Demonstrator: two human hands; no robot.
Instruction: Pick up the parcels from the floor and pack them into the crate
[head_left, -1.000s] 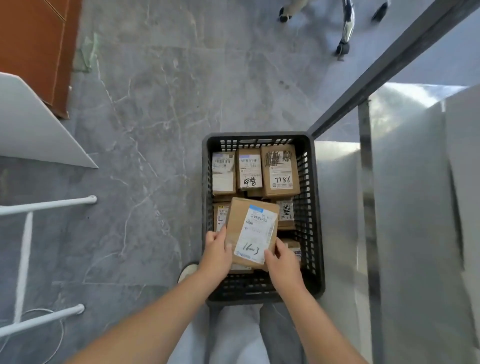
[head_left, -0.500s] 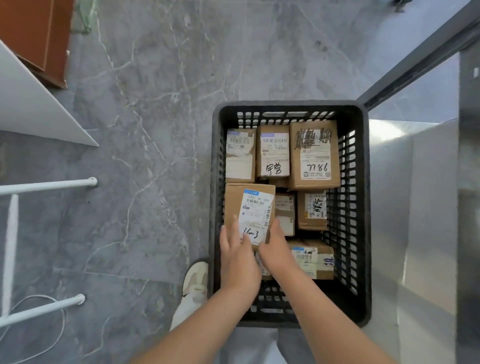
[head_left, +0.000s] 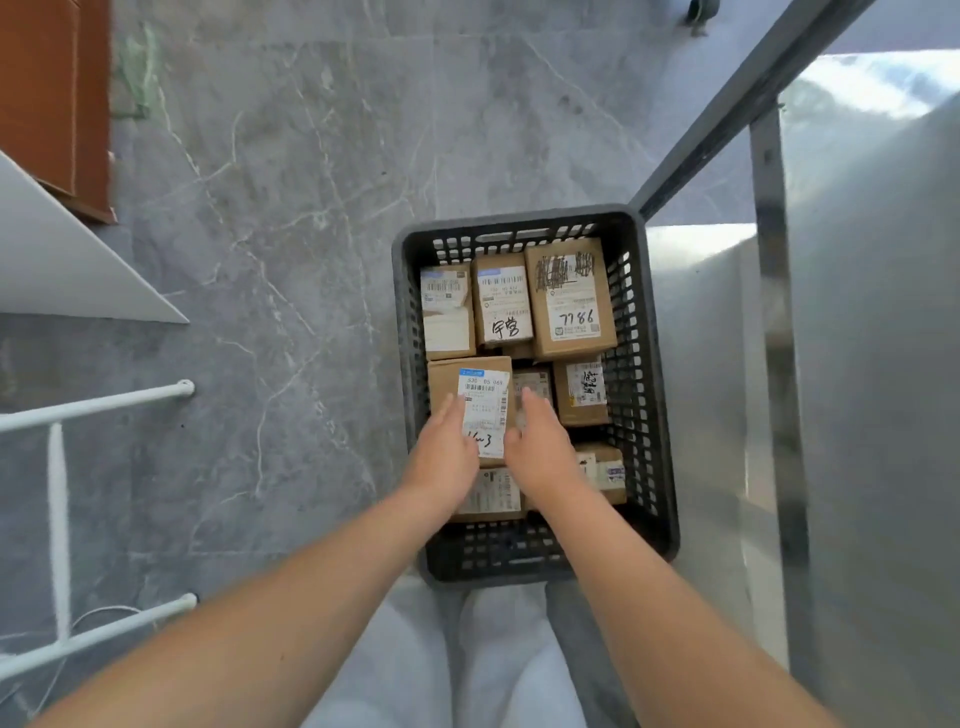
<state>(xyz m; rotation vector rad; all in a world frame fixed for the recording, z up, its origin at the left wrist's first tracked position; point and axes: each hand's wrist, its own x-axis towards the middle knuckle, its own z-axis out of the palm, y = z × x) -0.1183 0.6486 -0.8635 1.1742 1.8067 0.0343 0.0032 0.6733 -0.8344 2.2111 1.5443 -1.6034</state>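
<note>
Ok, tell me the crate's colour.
The crate is dark grey, nearly black, with perforated walls; the head view shows it best.

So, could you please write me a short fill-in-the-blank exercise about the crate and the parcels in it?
1. The parcel in the far right corner of the crate bears the handwritten number ____.
2. The blue-tagged parcel, partly covered by the left hand, sits against the crate's ____ wall.
3. The tube rack on the floor beside the crate is coloured ____.

Missing words: 7786; left; white.
</note>
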